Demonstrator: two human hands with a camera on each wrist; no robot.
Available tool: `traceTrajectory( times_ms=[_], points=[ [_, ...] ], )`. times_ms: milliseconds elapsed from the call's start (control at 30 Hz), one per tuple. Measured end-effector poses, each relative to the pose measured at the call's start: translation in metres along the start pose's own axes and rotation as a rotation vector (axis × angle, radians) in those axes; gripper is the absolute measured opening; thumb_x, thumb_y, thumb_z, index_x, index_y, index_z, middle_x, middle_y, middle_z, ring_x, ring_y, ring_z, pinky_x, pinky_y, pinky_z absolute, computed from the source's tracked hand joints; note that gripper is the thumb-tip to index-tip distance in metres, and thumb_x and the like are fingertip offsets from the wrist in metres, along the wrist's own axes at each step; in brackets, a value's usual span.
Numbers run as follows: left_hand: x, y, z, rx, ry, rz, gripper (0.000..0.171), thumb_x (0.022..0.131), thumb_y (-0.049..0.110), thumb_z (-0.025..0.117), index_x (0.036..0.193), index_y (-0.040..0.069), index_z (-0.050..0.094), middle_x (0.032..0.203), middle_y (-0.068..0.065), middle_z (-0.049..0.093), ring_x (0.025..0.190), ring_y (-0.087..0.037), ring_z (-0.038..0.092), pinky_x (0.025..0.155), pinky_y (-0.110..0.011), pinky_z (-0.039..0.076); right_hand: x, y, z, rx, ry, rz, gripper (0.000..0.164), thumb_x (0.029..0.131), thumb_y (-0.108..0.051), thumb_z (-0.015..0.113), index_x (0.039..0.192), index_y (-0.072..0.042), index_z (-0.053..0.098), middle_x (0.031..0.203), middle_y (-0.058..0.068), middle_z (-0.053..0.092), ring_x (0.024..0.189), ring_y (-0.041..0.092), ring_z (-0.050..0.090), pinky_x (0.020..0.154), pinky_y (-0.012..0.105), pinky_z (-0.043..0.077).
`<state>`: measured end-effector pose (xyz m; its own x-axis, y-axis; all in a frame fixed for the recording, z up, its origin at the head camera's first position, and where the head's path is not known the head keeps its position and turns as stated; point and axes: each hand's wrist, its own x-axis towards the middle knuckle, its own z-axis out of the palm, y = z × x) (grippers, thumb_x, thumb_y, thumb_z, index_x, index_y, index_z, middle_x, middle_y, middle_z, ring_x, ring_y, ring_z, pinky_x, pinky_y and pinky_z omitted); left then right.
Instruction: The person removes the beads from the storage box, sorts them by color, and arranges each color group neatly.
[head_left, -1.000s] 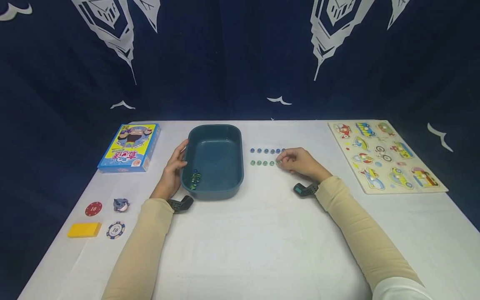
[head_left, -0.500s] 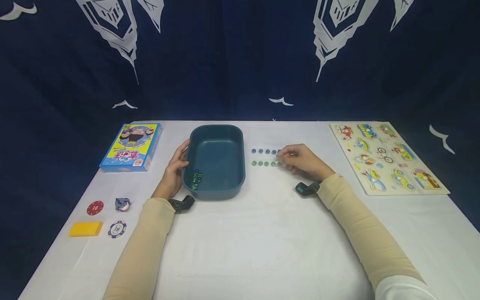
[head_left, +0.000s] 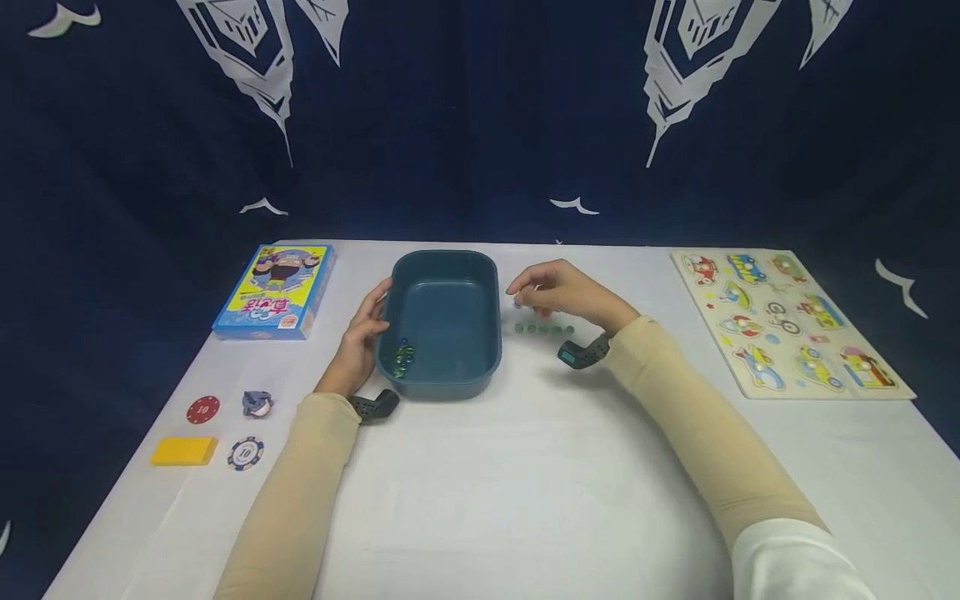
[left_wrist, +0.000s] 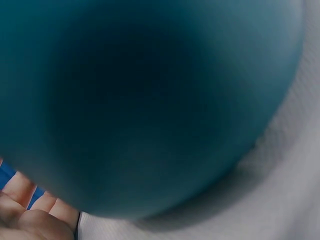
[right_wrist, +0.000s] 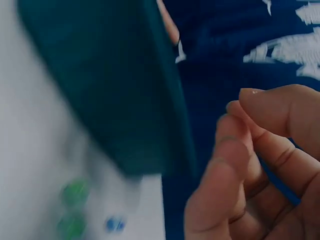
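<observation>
Left hand [head_left: 357, 348] rests loosely against the teal bin [head_left: 446, 321]; the right hand [head_left: 567, 292] bunches up, contents unclear. Right of the bin, green glass marbles [head_left: 543, 329] seem light, slippery: pinch their sides.

Marbles [head_left: 543, 329] are green and blue, the tray [head_left: 446, 317] teal.

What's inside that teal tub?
A small cluster of mostly green glass marbles, in the near-left corner of the tub. They crowd together; any behind others can't be seen.
</observation>
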<state>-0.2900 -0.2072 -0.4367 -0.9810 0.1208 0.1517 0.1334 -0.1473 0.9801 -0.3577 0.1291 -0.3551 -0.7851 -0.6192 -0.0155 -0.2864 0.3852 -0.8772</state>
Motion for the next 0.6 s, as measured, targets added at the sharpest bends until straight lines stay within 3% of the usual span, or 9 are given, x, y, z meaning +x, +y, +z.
traceTrajectory(
  times_ms=[167, 367, 600],
  points=[
    [0.000, 0.000, 0.001, 0.023, 0.003, -0.001, 0.079, 0.081, 0.009, 0.037, 0.158, 0.016, 0.026, 0.162, -0.007, 0.027, 0.148, -0.025, 0.023, 0.119, -0.051, 0.008, 0.021, -0.029, 0.017, -0.042, -0.134, -0.064, 0.027, 0.094, -0.014, 0.066, 0.117, 0.001, 0.068, 0.097, 0.024, 0.064, 0.071, 0.022, 0.058, 0.067, 0.040, 0.053],
    [0.000, -0.001, 0.000, 0.016, 0.001, -0.002, 0.080, 0.080, 0.009, 0.037, 0.158, 0.016, 0.026, 0.162, -0.008, 0.027, 0.149, -0.026, 0.023, 0.119, -0.051, 0.007, 0.048, -0.051, 0.043, -0.113, -0.315, -0.093, 0.030, 0.094, -0.011, 0.065, 0.120, 0.003, 0.067, 0.100, 0.026, 0.065, 0.075, 0.020, 0.061, 0.068, 0.032, 0.055],
    [0.001, -0.001, 0.000, 0.020, 0.003, -0.014, 0.079, 0.080, 0.010, 0.037, 0.158, 0.018, 0.027, 0.163, -0.006, 0.025, 0.150, -0.024, 0.019, 0.118, -0.053, 0.004, 0.073, -0.060, 0.072, -0.167, -0.423, -0.062, 0.026, 0.094, -0.007, 0.065, 0.118, 0.002, 0.069, 0.105, 0.022, 0.069, 0.077, 0.017, 0.063, 0.069, 0.031, 0.055]
  ],
)
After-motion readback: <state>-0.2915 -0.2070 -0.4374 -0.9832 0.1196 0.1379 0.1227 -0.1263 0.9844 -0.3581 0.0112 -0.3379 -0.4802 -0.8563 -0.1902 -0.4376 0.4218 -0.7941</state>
